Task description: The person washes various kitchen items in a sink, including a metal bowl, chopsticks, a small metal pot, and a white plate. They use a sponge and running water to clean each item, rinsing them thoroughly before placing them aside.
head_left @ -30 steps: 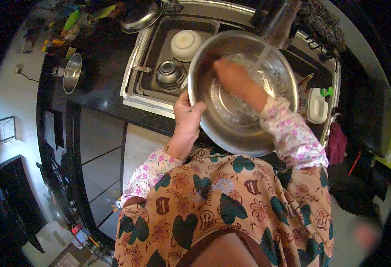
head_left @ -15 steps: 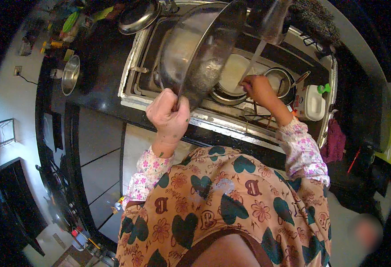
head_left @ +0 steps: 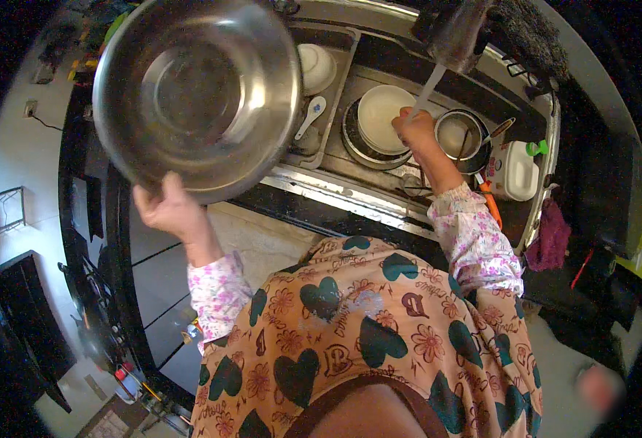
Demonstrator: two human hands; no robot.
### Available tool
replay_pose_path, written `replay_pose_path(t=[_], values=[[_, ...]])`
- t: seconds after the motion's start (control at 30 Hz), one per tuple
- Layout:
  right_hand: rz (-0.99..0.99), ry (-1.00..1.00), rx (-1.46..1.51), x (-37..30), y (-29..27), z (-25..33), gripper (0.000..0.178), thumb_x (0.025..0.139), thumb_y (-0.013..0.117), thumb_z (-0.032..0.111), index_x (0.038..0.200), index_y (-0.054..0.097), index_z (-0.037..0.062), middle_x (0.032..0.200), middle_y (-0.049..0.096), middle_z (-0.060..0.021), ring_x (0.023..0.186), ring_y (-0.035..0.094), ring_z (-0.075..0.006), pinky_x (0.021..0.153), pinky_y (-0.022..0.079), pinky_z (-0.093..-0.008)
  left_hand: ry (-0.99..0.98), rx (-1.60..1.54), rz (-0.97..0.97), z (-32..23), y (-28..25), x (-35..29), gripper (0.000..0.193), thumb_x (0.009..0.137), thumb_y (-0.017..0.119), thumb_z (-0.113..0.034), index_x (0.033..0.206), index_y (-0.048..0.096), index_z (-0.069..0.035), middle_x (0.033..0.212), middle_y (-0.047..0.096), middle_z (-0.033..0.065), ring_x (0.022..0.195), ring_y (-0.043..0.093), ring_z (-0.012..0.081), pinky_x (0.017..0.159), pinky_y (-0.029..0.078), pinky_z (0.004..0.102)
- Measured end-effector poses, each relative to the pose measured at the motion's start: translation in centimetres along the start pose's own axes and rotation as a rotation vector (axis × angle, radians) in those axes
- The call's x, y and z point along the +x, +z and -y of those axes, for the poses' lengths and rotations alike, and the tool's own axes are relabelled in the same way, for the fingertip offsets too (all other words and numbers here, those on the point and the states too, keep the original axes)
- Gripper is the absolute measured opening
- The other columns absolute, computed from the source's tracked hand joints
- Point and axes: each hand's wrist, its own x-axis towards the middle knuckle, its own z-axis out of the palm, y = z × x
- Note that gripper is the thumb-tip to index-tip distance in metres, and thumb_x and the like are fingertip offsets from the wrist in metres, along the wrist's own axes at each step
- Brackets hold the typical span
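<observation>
Steel bowl: a large round stainless bowl (head_left: pixel 198 91) is held up in the air, to the left of the sink and over the dark counter, its open side turned toward the camera; the inside looks bare and shiny, with no food or suds to be seen
Left hand: the left hand (head_left: pixel 166 209) grips the bowl's lower rim, fingers clamped on the edge, arm raised
Right hand: the right hand (head_left: pixel 413 125) is out over the sink, under the thin stream from the tap (head_left: pixel 458 31); the fingers look curled together, and I cannot tell whether they hold anything
Done, as I judge it: the big bowl seems washed and rinsed, since it is lifted clear of the basin and looks clean
Left, as I judge it: the bowl is not yet set down anywhere, and dishes remain in the basin
Sink: the steel sink (head_left: pixel 379 191) holds a white plate (head_left: pixel 381 117) in a round pan, and a small pot (head_left: pixel 461 136) with a utensil standing in it
Side tray: a white bowl (head_left: pixel 317 67) and a white spoon (head_left: pixel 308 116) lie in the narrow left compartment
Counter right: a white lidded container (head_left: pixel 516 172) stands by the sink, with a dark red cloth (head_left: pixel 551 239) hanging just beyond
</observation>
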Motion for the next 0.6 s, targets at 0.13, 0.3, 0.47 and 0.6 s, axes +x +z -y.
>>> replay_pose_path(t=[0.13, 0.3, 0.47, 0.6], values=[[0.099, -0.043, 0.318, 0.5, 1.6, -1.5, 0.021, 0.073, 0.063, 0.010, 0.090, 0.060, -0.0006, 0.073, 0.059, -0.0067, 0.055, 0.053, -0.0152, 0.048, 0.044, -0.0269, -0.459, -0.201, -0.237, 3.1, -4.2, 2.6, 0.044, 0.069, 0.046, 0.011, 0.112, 0.046, 0.004, 0.115, 0.049, 0.0164, 0.097, 0.053, 0.0252, 0.084, 0.047, 0.0389], [0.121, 0.099, 0.587, -1.0, 1.1, 0.2, 0.022, 0.080, 0.064, 0.016, 0.089, 0.059, -0.0028, 0.077, 0.061, -0.0101, 0.062, 0.059, -0.0169, 0.052, 0.049, -0.0253, -0.165, 0.549, 0.196, 15.6, -14.1, 0.8, 0.037, 0.070, 0.048, 0.005, 0.107, 0.049, 0.006, 0.107, 0.048, 0.0167, 0.095, 0.049, 0.0256, 0.085, 0.042, 0.0346], [0.139, 0.204, 0.533, -2.2, 1.9, 0.9, 0.025, 0.078, 0.067, 0.023, 0.082, 0.055, 0.0010, 0.059, 0.052, -0.0031, 0.046, 0.046, -0.0097, 0.039, 0.036, -0.0215, -0.362, 0.271, 0.041, 22.5, -16.3, 1.8, 0.031, 0.073, 0.053, -0.002, 0.103, 0.051, 0.008, 0.100, 0.049, 0.0171, 0.088, 0.049, 0.0223, 0.078, 0.041, 0.0294], [0.099, 0.331, 0.690, -1.9, 2.1, 1.2, 0.029, 0.078, 0.066, 0.030, 0.070, 0.050, 0.0070, 0.050, 0.038, 0.0011, 0.036, 0.034, -0.0102, 0.032, 0.024, -0.0232, -0.564, -0.067, -0.105, 16.3, -9.7, 1.9, 0.036, 0.083, 0.052, -0.019, 0.111, 0.047, 0.004, 0.101, 0.052, 0.0112, 0.085, 0.050, 0.0224, 0.072, 0.043, 0.0315]])
